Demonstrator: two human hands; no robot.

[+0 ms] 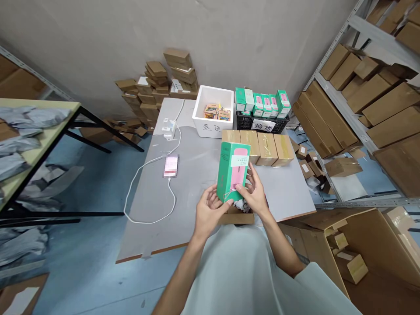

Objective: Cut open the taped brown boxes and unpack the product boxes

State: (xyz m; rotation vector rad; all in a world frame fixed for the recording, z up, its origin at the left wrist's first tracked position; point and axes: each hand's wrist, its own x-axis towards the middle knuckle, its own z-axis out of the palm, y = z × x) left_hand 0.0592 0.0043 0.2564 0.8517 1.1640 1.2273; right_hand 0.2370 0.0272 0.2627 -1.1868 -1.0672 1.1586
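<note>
Between my two hands a green product box [224,170] with a pink picture on its front stands tilted above the table's near edge. My left hand [210,205] grips its lower left side, the thumb near the bottom edge. Curled round the right side is my right hand [254,190], its thumb on the front face. Beneath the product box is an open brown cardboard box [241,218] with crumpled grey packing in it, partly hidden by my hands. Just behind, several taped brown cartons [267,148] stand in a row.
A white bin [210,129] with small packets stands at the back of the grey table [190,183], beside a black crate [278,127] of green boxes. A white cable [131,186] runs across the left side. A large open carton [315,240] is at the right, near loaded shelves [344,105].
</note>
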